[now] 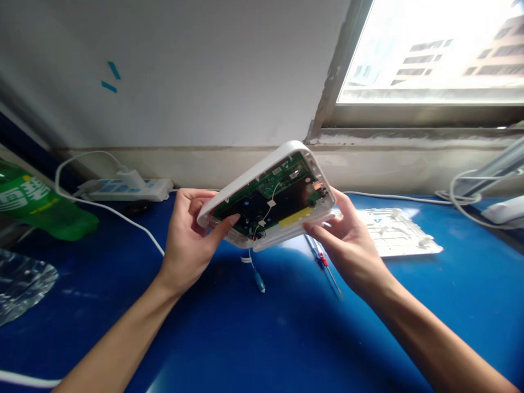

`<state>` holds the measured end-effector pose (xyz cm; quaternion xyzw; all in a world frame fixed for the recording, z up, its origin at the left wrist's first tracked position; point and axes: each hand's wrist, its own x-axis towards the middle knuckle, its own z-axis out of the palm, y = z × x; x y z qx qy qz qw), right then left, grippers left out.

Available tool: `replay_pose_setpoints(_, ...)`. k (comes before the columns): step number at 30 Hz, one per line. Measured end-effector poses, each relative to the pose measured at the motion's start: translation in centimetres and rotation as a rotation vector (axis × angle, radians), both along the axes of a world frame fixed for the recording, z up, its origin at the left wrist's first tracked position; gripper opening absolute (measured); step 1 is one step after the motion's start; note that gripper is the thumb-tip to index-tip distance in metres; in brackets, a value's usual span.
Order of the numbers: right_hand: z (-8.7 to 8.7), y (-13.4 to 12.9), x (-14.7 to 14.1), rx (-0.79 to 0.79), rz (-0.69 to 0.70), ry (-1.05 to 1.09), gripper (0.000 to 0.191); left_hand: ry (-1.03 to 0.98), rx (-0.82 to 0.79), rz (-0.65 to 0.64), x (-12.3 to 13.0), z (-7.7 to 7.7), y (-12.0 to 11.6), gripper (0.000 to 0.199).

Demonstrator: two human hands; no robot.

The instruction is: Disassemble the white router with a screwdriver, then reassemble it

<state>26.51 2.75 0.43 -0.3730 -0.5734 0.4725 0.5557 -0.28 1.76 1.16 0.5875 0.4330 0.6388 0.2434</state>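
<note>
A white plastic housing (262,164) with a green and black circuit board (282,183) inside is held tilted above the blue table, its open side facing me. My left hand (192,229) grips its left end, the thumb over the board's edge. At the right end my right hand (347,240) holds the housing, fingers behind and thumb at the lower rim. A thin white cable with a blue connector (259,281) hangs from the bottom edge. Below, a screwdriver (324,262) with a red and clear handle lies partly hidden beside my right hand.
A white ribbed cover (403,232) lies on the blue table (254,344) at the right. Along the wall sits a power strip (155,188) with a plugged-in cable. A green bottle (45,210) and clear plastic (24,284) are at left; a metal stand (491,166) is at right.
</note>
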Motion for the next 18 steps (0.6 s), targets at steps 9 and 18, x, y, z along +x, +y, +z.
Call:
replay_pose_setpoints(9, 2.7, -0.6, -0.1, 0.122, 0.058, -0.126, 0.083, 0.382, -0.08, -0.031, 0.2, 0.0, -1.0, 0.064)
replay_pose_setpoints(18, 4.5, -0.8, -1.9, 0.515, -0.011, -0.515, 0.076, 0.048, -0.186, -0.126, 0.7, -0.5, -0.6, 0.05)
